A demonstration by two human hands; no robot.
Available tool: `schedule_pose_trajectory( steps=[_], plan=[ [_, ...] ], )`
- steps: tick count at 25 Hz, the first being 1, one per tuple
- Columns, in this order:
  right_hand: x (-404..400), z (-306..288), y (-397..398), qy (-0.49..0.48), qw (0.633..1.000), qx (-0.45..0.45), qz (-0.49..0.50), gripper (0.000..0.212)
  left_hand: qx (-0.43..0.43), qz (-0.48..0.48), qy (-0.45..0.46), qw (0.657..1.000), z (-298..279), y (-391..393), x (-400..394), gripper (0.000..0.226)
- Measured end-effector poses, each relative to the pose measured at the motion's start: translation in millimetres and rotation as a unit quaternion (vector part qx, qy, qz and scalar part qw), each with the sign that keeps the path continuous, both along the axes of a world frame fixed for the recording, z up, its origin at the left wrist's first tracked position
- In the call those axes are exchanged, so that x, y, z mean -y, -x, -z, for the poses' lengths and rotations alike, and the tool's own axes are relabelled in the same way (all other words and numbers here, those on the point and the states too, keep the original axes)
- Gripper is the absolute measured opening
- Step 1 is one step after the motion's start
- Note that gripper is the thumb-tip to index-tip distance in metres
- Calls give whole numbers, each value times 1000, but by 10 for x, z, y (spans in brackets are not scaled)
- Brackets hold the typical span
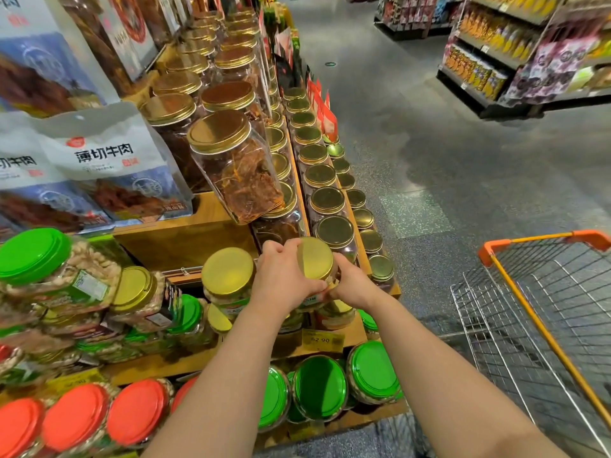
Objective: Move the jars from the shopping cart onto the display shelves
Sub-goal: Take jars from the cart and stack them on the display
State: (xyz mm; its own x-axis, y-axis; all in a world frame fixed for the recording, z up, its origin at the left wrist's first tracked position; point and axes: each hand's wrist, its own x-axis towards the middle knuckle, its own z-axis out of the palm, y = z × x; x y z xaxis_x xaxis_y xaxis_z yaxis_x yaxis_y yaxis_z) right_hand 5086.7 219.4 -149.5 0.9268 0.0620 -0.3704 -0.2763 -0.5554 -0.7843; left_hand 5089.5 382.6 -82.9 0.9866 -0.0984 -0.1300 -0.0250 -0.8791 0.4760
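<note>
- Head view: your left hand point(283, 278) and right hand point(351, 283) are both wrapped around one gold-lidded jar point(315, 259), left at its 9 o'clock, right at 3.
- Jar's over the middle wooden shelf point(350, 328), lid tipped toward you, so its long axis leans.
- Neighbour gold-lid jar point(228, 276) sits just beside at 9 o'clock.
- Shopping cart point(542, 312) is off at 3 o'clock; what I can see looks empty.

Jar point(315, 259) between both hands above shelves point(185, 239); cart point(542, 312) right; bags point(109, 166) upper left.
</note>
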Motion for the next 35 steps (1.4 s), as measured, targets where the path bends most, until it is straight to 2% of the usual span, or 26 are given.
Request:
schedule_pose_trajectory(
  steps=[7,12,15,17,20,24,27,31,33,35],
  plan=[
    [80,-51,138,-57,997,1,46,112,-1,14,-45,999,-9,78,110,108],
    [409,-306,390,-114,988,19,103,110,69,44,-82,993,-192,115,443,99],
    [969,-552,714,-115,980,49,156,100,132,90,-38,986,-360,226,1059,83],
    [1508,-715,1013,-118,967,67,216,89,128,144,24,981,-434,346,1654,74],
    [2386,-934,1535,-118,942,77,304,75,68,240,81,965,-415,599,2578,64],
    [3698,-828,2400,-118,890,81,434,69,-36,353,82,931,-167,1132,3904,58],
    [4499,-386,3009,-123,823,47,553,53,-130,372,45,918,196,1519,4744,54],
    [5192,589,3656,-120,757,-63,639,30,-267,367,-26,890,957,2006,5566,45],
    [5417,1101,3862,-129,737,-129,651,11,-329,354,-74,872,1418,2208,5877,40],
    [5615,1603,4003,-125,724,-185,652,9,-392,334,-123,849,1957,2360,6112,46]
  ],
)
